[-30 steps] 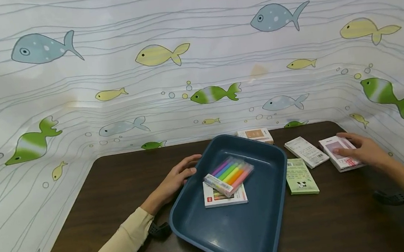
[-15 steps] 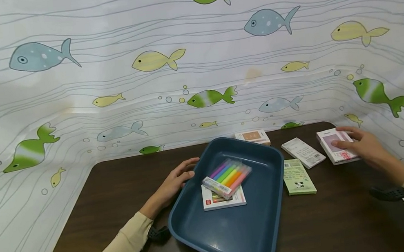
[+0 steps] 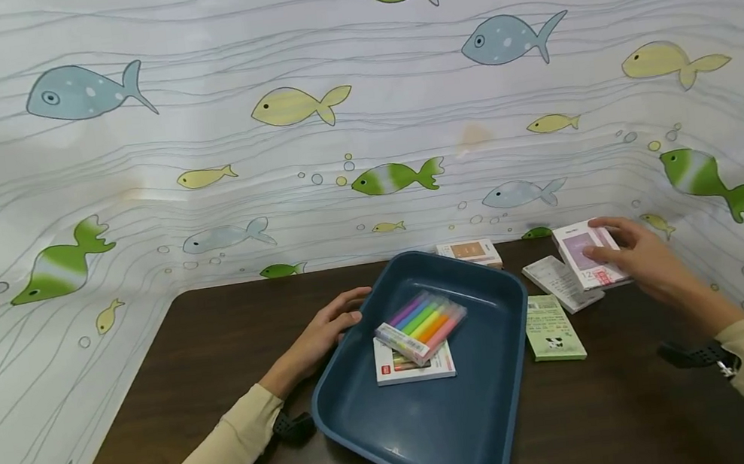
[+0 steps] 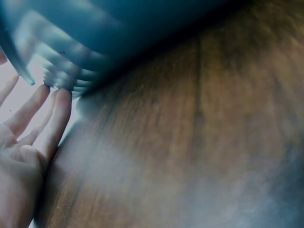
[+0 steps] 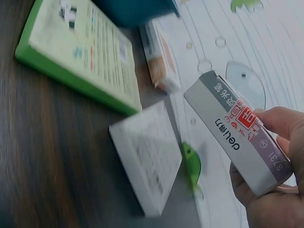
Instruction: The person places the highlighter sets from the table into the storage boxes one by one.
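My right hand [image 3: 647,260] grips a white and purple highlighter box [image 3: 580,255], thumb on its near face and fingers behind. In the right wrist view, the highlighter box [image 5: 240,133] is raised and shows its printed narrow side. Below it in the head view, a white box [image 3: 561,284] lies on the table, partly covered. My left hand [image 3: 318,336] touches the left side of a blue tray [image 3: 428,438]; in the left wrist view straight fingers [image 4: 59,114] meet its outer wall. Inside the tray, a clear pack of coloured markers [image 3: 423,325] leans across a flat white box [image 3: 417,371].
Right of the tray lies a green box [image 3: 554,328] with a panda picture. Behind the tray's far corner stands a white and orange box [image 3: 469,252]. A fish-patterned sheet [image 3: 309,155] rises beyond the back edge of the dark wooden table [image 3: 219,331].
My right hand has lifted the highlighter box off the table and brought it left, over the white box. The left hand stays at the tray's side.
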The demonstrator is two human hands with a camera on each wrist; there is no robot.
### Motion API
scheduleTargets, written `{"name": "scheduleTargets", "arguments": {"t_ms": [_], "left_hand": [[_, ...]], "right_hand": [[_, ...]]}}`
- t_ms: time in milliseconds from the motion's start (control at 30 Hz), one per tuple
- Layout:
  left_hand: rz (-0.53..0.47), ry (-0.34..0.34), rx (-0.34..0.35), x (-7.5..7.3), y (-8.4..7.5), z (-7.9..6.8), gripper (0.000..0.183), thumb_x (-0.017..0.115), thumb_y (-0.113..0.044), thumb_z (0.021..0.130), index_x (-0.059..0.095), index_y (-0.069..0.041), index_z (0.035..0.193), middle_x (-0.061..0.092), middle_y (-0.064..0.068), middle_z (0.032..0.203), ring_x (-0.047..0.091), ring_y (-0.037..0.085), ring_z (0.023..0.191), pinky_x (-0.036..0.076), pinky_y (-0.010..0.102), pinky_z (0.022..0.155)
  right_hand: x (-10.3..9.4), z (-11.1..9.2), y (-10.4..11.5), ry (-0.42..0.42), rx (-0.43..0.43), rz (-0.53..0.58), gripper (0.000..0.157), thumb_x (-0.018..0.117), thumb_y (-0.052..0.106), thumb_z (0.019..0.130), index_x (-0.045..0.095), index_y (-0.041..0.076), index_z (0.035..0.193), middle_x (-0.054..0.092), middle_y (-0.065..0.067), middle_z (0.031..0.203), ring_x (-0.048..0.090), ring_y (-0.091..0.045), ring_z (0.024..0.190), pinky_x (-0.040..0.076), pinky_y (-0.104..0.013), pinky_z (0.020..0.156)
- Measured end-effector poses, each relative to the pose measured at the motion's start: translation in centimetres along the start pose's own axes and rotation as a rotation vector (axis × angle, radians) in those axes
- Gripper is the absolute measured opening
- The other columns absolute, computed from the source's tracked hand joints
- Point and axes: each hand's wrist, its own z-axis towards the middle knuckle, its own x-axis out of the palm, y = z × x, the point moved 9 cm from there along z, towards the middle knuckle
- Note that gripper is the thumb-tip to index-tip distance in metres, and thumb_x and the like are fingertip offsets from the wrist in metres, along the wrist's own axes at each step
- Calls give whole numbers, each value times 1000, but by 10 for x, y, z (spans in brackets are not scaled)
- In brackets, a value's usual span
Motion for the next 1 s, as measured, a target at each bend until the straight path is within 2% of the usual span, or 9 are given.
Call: {"name": "scheduleTargets", "arguments": {"t_ms": [167,267,433,700,867,1000], "left_hand": [[0,-8,-2,-1,0,-1,49,54,-30,107,43,-28,155,40,7,154,50,34,130,52,50,92],[-8,-4,-3,-1,1,-1,49,54,-30,107,43,-28,155,41,7,154,50,33,131,52,50,92],[-9,3,5,-1,0,1,48,53,-29,108,43,-29,155,41,6,154,50,33,131,51,51,93],[-4,-7,-3,-2,-2,0,48,54,-30,107,43,-29,154,42,6,153,50,33,130,51,51,93],[7,-6,-5,-1,-2,1,50,54,-29,107,42,-27,155,41,8,154,49,34,131,51,51,94],[8,-3,-6,0,-1,1,50,53,-29,108,41,-26,156,41,7,154,48,33,132,50,52,95]], "right_hand": [[21,0,22,30,-34,36,60,73,19,97,44,12,150,46,-16,130,63,-15,76,55,-30,59],[33,-2,33,56,-37,62,60,73,20,98,45,14,150,45,-18,133,64,-17,76,55,-31,59],[53,-4,49,92,-60,43,62,72,26,98,42,20,153,42,-22,144,67,-20,79,58,-33,60],[93,-2,79,139,-87,93,63,77,25,95,47,22,150,49,-13,139,68,-26,79,59,-37,61],[120,-5,97,210,-124,143,63,78,21,93,48,20,149,49,-16,139,67,-30,85,60,-40,63],[142,-11,109,288,-186,121,62,78,18,93,49,17,148,52,-19,132,66,-33,88,60,-41,65]]}}
